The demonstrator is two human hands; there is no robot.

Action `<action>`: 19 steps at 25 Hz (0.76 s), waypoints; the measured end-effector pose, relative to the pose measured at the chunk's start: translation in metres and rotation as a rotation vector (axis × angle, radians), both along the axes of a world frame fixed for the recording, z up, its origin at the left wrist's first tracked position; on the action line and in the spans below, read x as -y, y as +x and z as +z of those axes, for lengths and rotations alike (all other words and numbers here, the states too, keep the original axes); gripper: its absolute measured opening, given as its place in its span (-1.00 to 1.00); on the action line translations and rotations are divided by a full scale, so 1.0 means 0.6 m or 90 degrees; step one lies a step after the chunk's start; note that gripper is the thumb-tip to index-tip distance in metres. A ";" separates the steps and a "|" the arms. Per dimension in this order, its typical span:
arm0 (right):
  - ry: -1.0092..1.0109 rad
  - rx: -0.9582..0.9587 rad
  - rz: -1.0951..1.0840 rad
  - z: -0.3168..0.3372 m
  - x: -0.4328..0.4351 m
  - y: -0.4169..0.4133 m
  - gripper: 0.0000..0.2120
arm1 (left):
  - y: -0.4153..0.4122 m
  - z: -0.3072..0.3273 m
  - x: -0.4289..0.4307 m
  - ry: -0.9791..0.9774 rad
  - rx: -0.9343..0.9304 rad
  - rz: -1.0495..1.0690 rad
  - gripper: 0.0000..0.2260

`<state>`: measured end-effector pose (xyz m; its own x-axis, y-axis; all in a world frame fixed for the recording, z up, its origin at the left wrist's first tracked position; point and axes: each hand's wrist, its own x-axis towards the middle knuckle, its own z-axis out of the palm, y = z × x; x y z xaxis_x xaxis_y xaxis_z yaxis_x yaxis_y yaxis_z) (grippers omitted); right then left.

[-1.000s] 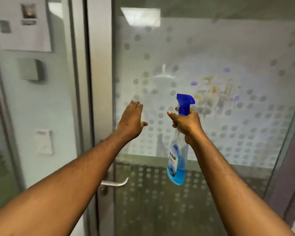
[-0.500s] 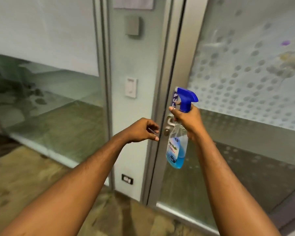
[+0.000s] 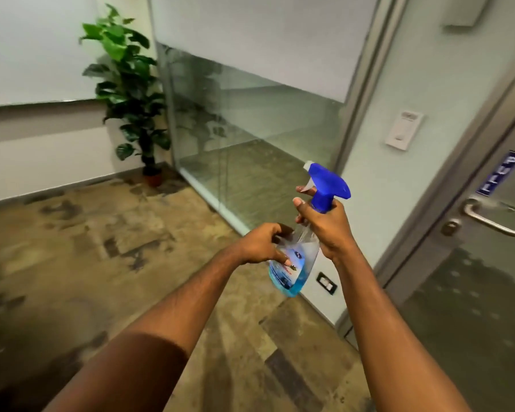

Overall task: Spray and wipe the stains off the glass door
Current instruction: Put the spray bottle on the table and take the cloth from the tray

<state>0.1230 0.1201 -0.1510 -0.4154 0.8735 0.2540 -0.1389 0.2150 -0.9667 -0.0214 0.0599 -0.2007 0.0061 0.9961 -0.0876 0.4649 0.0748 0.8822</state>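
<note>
Beside glass door [image 3: 473, 292] — spray bottle [image 3: 295, 263] near upright, nozzle leftward — right hand [image 3: 324, 227], left hand [image 3: 262, 245] clamp it.

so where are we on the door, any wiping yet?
Nothing looks done: the stained pane is out of view, only the door's lower edge and handle show at right. In hand: right hand grips the spray bottle by the neck, left hand on its body. No cloth in sight. Spraying and wiping both left.

A clear spray bottle [image 3: 295, 263] with blue trigger head, tilted, part-filled with blue liquid, beside the handled glass door [image 3: 473, 292].
</note>
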 end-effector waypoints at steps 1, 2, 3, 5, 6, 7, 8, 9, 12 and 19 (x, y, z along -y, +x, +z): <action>0.004 -0.003 0.032 -0.006 0.012 -0.036 -0.80 | -0.030 -0.009 0.021 -0.001 0.017 0.024 -0.39; 0.007 -0.002 0.064 -0.011 0.023 -0.070 -0.81 | -0.061 -0.015 0.041 -0.001 0.029 0.051 -0.41; 0.011 0.002 0.095 -0.017 0.033 -0.104 -0.81 | -0.091 -0.020 0.060 -0.001 0.032 0.079 -0.42; 0.015 0.007 0.155 -0.025 0.053 -0.171 -0.78 | -0.150 -0.030 0.099 -0.001 0.029 0.126 -0.46; 0.015 0.005 0.188 -0.028 0.062 -0.201 -0.79 | -0.176 -0.035 0.117 -0.004 0.027 0.144 -0.48; 0.011 0.001 0.224 -0.031 0.070 -0.230 -0.80 | -0.201 -0.039 0.132 -0.008 0.021 0.161 -0.49; 0.002 0.000 0.267 -0.035 0.081 -0.265 -0.81 | -0.230 -0.043 0.150 -0.012 0.009 0.182 -0.50; -0.009 0.005 0.308 -0.041 0.091 -0.298 -0.82 | -0.259 -0.047 0.168 -0.017 -0.002 0.198 -0.53; -0.004 0.031 0.411 -0.058 0.116 -0.398 -0.70 | -0.344 -0.058 0.219 -0.037 -0.003 0.257 -0.60; 0.011 0.068 0.596 -0.080 0.186 -0.605 -0.65 | -0.485 -0.081 0.333 -0.068 0.037 0.472 -0.61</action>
